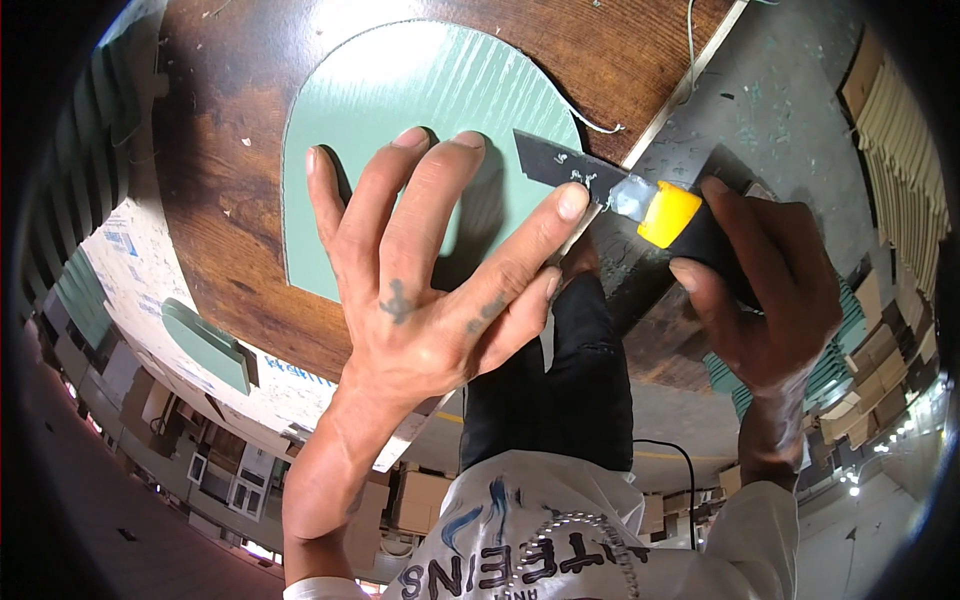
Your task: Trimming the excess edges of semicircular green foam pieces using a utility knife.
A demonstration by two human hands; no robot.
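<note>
Pale green, glossy, the panel [400, 100] lies on a dark brown wood-grain top [220, 180], approx. mid-view, its rounded end pointing away from the wearer. The L hand [420, 300] is spread over its near part, fingers fanned apart w/ tips down on the green, index stretched toward the R edge, thumb tucked below. The R hand [770, 290] is closed round the black handle of a cutter [671, 215] w/ a yellow collar; its wide dark blade [560, 165] points L, over the panel's R margin. The blade is v. close to the L index tip; can't tell if they touch. A gap separates the two hands, bridged only by blade & collar.

Re edges: a thin white strip [595, 125] curls off the panel's upper R rim. Wood shows L of the panel & beyond its rounded end; on the R the top stops at a pale edge [690, 80], w/ grey floor [780, 90] past it.

Lower L, smaller green pieces [205, 345] rest on a white printed sheet [135, 245]. Stacked flat tan boards [900, 150] stand far R; cartons [420, 500] & a black cable [685, 460] show lower down.
</note>
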